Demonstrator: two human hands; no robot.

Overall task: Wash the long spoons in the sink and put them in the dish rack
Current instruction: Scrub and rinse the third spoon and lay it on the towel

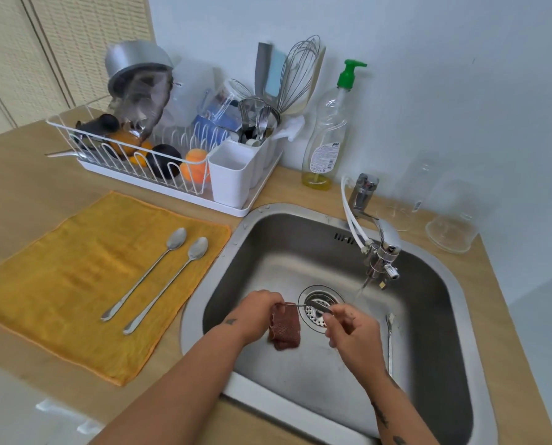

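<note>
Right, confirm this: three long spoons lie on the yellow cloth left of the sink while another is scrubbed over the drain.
Wrong count. The head view shows only two there: the left long spoon and the right long spoon, on the yellow cloth left of the sink, while another spoon is scrubbed over the drain.

1. Here's the big square stainless-steel sink: brushed, satin, with a soft sheen.
2. In it, the reddish-brown mesh scrubbing pad: rough open weave, matt.
3. The thin long metal spoon over the drain: smooth and shiny.
4. At nine o'clock of the sink, the mustard-yellow terry cloth: soft, nubby, matt. The two long polished metal spoons on it gleam.
5. The pale wood-look countertop: smooth, dull grain.
6. Eleven o'clock, the white coated-wire dish rack, glossy, and its white plastic cutlery tub, smooth.
7. Twelve o'clock, the clear plastic soap bottle with green pump, glossy. One o'clock, the chrome metal tap, mirror-bright.
</note>
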